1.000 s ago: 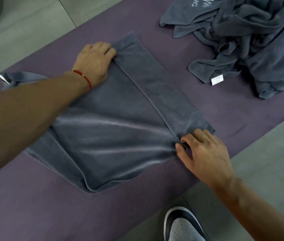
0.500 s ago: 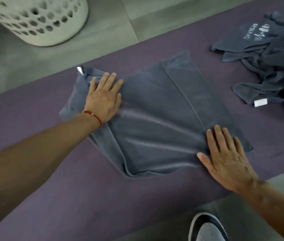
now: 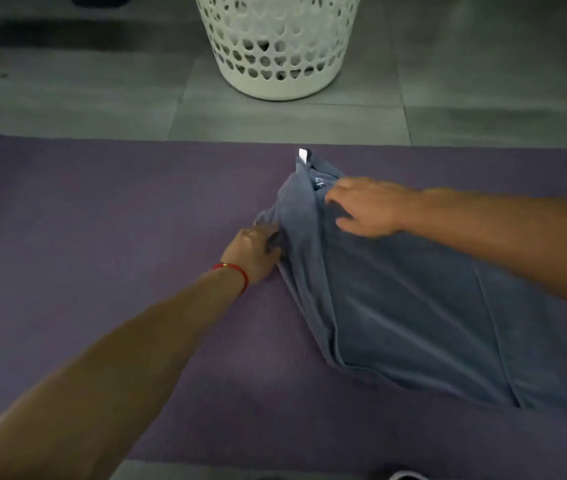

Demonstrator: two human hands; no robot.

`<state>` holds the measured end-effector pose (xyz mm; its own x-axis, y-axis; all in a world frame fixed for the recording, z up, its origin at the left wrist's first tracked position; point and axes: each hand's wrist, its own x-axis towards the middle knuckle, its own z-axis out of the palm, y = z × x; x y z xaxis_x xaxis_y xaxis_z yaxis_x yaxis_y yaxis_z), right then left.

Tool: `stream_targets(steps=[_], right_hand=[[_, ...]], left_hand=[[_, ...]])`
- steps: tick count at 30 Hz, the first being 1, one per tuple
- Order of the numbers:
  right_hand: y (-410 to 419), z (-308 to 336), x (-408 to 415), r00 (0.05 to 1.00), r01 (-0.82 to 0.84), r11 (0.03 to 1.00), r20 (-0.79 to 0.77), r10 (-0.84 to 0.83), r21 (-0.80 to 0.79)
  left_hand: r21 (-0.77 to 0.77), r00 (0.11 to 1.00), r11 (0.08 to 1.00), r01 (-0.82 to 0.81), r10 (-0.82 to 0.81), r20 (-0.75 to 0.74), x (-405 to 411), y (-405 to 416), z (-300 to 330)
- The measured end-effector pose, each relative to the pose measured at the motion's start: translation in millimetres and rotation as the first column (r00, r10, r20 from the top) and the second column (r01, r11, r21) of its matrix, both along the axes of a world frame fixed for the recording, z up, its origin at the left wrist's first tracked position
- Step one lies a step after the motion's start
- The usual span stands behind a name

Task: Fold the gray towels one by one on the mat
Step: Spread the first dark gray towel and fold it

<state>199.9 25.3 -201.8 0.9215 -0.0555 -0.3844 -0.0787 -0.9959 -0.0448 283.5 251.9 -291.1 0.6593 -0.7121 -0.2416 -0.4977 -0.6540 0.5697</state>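
- Where the gray towel (image 3: 413,317) lies, it covers the right half of the purple mat (image 3: 102,237), partly folded, with a long crease running down its right part and its near edge bulging into a soft fold.
- Its far end is bunched and lifted into a ridge, and a small white tag (image 3: 303,156) sticks up at the far tip, close to the mat's far edge.
- Pale lettering shows on the cloth just beside the tag, too blurred to read.
- At the towel's left edge the left hand (image 3: 254,252) has its fingers curled in and grips a pinch of the fabric where the ridge begins.
- A thin red bracelet (image 3: 235,271) circles the left wrist.
- Reaching in from the right, the right hand (image 3: 367,207) rests on top of the bunched far end; its fingers are spread and fairly straight, blurred by motion, and they do not appear to close around the cloth.
- Both forearms are bare, and the right one crosses above the towel's right part.
- Beyond the mat, a white laundry basket (image 3: 278,46) with heart-shaped holes stands on the gray tiled floor (image 3: 67,98), well apart from the towel.
- At the bottom edge of the view, part of a light-rimmed shoe (image 3: 410,475) shows just off the mat.
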Motion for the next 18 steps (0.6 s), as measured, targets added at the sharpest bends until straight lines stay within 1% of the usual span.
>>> stream_targets(steps=[1, 3, 5, 7, 9, 10, 11, 12, 13, 14, 15, 16, 17, 18], right_hand=[[3.6, -4.7, 24.5, 0.998, 0.06, 0.998, 0.03, -0.061, 0.028], [17.1, -23.1, 61.4, 0.965, 0.238, 0.965, 0.089, -0.248, 0.113], [35.3, -49.2, 79.5, 0.884, 0.42, 0.879, 0.118, -0.453, 0.225], [50.7, -71.4, 82.8, 0.774, 0.556, 0.755, 0.115, -0.623, 0.348], [61.0, -81.9, 84.1, 0.679, 0.627, 0.628, 0.073, -0.731, 0.461], [65.0, -81.1, 83.6, 0.652, 0.629, 0.59, 0.071, -0.755, 0.506], [69.0, -78.6, 80.9, 0.655, 0.583, 0.607, 0.129, -0.744, 0.54], [74.0, -76.1, 76.3, 0.689, 0.477, 0.685, 0.249, -0.68, 0.551], [81.1, -72.5, 69.4, 0.738, 0.3, 0.79, 0.394, -0.548, 0.535], [90.2, -69.0, 59.2, 0.783, 0.079, 0.86, 0.502, -0.366, 0.505], [100.7, -65.7, 46.4, 0.825, -0.141, 0.864, 0.54, -0.167, 0.484], [110.2, -62.5, 31.7, 0.847, -0.321, 0.828, 0.531, 0.033, 0.46], [116.3, -65.0, 17.2, 0.841, -0.448, 0.79, 0.498, 0.214, 0.418], [119.8, -69.6, 3.0, 0.814, -0.539, 0.759, 0.458, 0.358, 0.365]], left_hand=[[0.002, 0.999, 0.999, 0.034, -0.034, 0.031, -3.4, 5.7, -10.4], [0.033, 0.992, 0.995, 0.094, -0.097, 0.086, -11.8, 21.1, -26.4], [0.044, 0.994, 0.995, 0.085, -0.088, 0.066, -19.6, 37.3, -29.3], [-0.001, 0.999, 1.0, 0.017, -0.017, 0.038, -22.2, 51.7, -27.9], [-0.056, 0.993, 0.991, -0.119, 0.12, 0.016, -22.9, 61.3, -14.7], [-0.071, 0.982, 0.98, -0.187, 0.188, 0.006, -20.9, 64.1, -7.5], [-0.085, 0.963, 0.959, -0.269, 0.268, -0.024, -17.9, 64.5, 0.0], [-0.115, 0.926, 0.92, -0.376, 0.369, -0.076, -13.1, 64.1, 5.1], [-0.162, 0.869, 0.856, -0.492, 0.468, -0.161, -8.4, 63.4, 9.8], [-0.229, 0.799, 0.77, -0.595, 0.535, -0.274, -3.9, 62.7, 13.8], [-0.288, 0.735, 0.685, -0.669, 0.55, -0.397, -1.4, 63.0, 17.7], [-0.323, 0.702, 0.638, -0.699, 0.524, -0.482, -0.7, 63.4, 18.8], [-0.333, 0.685, 0.623, -0.707, 0.49, -0.539, -3.5, 62.8, 19.2], [-0.309, 0.677, 0.636, -0.707, 0.484, -0.555, -8.9, 62.5, 16.3]])
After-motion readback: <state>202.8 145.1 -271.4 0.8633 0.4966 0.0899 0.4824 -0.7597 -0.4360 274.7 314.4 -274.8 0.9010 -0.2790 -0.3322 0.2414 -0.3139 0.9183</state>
